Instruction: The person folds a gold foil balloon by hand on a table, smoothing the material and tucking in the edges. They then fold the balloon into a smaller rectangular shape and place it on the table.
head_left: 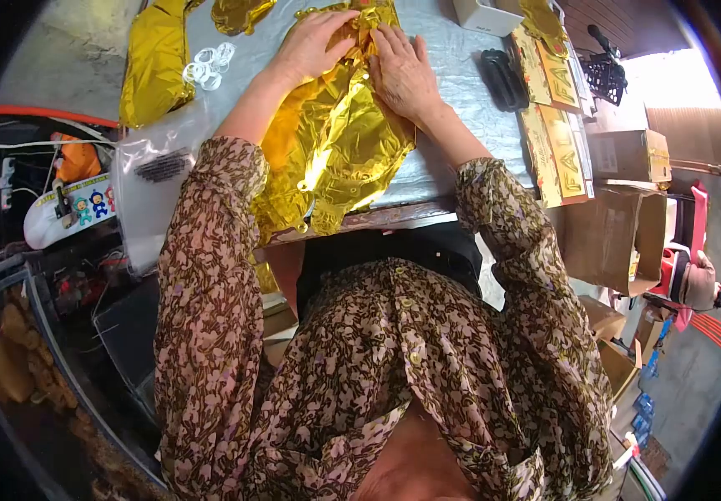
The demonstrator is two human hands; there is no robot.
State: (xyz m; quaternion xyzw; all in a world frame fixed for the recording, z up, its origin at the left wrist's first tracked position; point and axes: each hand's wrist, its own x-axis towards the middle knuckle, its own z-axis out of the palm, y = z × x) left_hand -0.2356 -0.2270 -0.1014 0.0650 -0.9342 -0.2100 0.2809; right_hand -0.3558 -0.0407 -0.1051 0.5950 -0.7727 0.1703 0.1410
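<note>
Foil (pixel 352 142) lies on our table (pixel 465 167), reaching its near edge. We see the left hand (pixel 310 46) with fingers bent over the far end and the right hand (pixel 404 75) laid beside it; whether either pinches, we cannot tell. Light, even pressure should, we judge, limit creasing. Farther right sit a black tray (pixel 502 80), a white box (pixel 472 17) and an open carton (pixel 598 238), contents indistinct to us.
</note>
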